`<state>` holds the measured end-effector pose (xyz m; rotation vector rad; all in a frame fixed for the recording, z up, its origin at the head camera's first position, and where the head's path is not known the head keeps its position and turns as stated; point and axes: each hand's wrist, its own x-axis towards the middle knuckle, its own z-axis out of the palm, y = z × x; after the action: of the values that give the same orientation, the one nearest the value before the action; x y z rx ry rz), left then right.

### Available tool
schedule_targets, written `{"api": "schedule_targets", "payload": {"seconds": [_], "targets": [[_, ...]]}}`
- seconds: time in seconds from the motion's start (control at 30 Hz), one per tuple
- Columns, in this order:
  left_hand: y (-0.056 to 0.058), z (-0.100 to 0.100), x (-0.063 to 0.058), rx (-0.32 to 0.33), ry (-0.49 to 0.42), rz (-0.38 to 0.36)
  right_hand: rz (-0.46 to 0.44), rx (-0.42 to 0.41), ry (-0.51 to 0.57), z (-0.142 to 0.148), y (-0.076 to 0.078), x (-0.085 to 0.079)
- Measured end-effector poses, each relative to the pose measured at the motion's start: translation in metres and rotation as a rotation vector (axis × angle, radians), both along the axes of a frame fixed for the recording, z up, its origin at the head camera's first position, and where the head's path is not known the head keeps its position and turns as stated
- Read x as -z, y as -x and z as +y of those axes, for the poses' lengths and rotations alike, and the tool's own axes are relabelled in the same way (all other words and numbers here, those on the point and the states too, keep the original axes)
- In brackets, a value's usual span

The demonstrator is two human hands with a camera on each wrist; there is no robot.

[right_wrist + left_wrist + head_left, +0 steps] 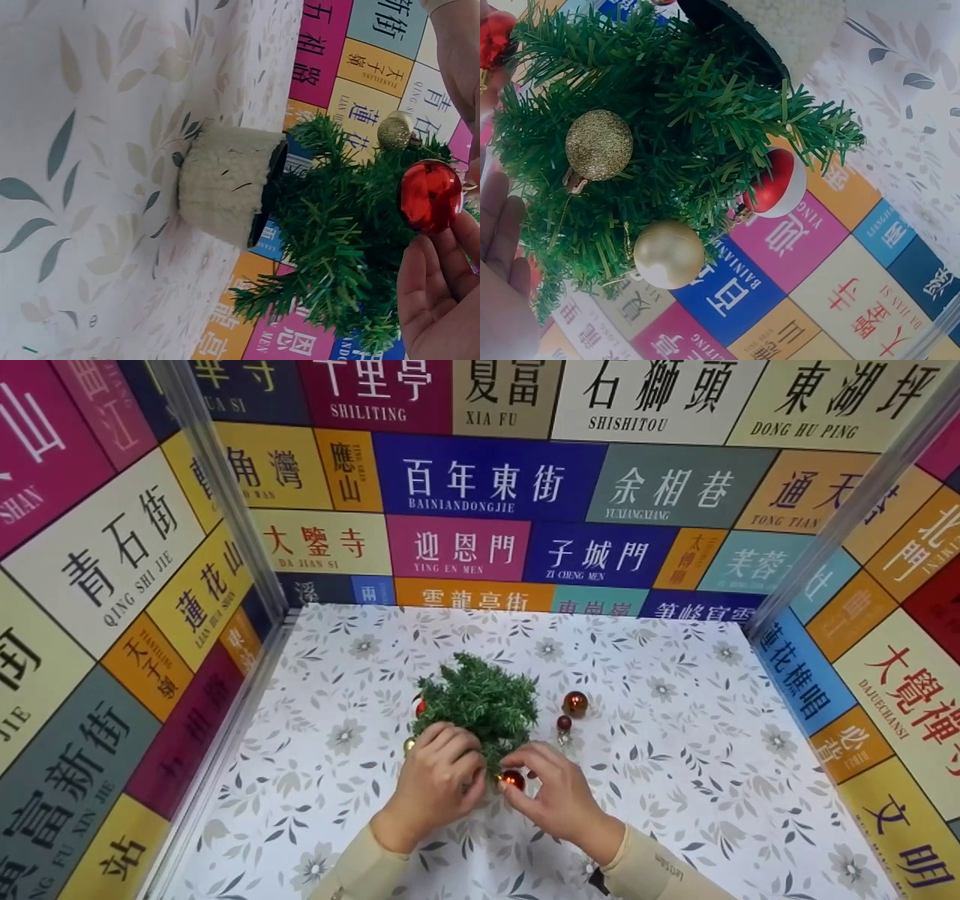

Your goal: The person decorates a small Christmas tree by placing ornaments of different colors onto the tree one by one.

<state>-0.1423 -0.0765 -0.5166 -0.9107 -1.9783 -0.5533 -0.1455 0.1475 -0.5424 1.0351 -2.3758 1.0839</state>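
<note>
A small artificial Christmas tree [476, 701] with green needles stands in a cream fabric-covered pot [232, 184]. My right hand [559, 791] pinches a shiny red Christmas ball [431, 196] at the near side of the tree. Close beside it, my left hand [442, 769] is at the branches, fingers bent and thumb near the forefinger; what lies between them is hidden. In the left wrist view a glittery gold ball [599, 145], a matte gold ball [669, 254] and a red-and-white ball [775, 182] hang on the tree.
To the right of the tree, a copper-red ball [575, 703] and a small dark red ball [564, 723] lie on the white floral tabletop [660, 780], with a small, pale, unclear item by the latter. Panels of colourful signs [480, 480] enclose the table's back and sides.
</note>
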Motion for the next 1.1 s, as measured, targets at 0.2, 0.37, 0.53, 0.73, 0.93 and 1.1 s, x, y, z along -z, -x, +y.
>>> {"api": "schedule_targets", "payload": {"seconds": [0.2,0.37,0.53,0.73,0.93,1.1], "targets": [[-0.002,0.003,-0.005,0.029,-0.031,0.011,0.066,-0.043,0.054,-0.006,-0.002,0.001],[-0.001,0.003,-0.005,0.021,-0.026,-0.008,0.107,-0.063,0.082,-0.009,-0.001,0.002],[0.001,0.0,-0.002,-0.001,-0.007,-0.058,0.073,-0.039,0.083,-0.009,-0.001,0.0],[0.002,0.002,0.001,-0.007,0.004,-0.075,0.101,-0.009,0.08,-0.014,0.002,-0.003],[0.004,0.004,0.003,-0.002,0.002,-0.055,0.117,0.027,0.099,-0.018,0.003,-0.002],[0.005,0.004,0.003,-0.01,0.009,-0.073,0.096,0.042,0.101,-0.02,0.005,0.0]]}}
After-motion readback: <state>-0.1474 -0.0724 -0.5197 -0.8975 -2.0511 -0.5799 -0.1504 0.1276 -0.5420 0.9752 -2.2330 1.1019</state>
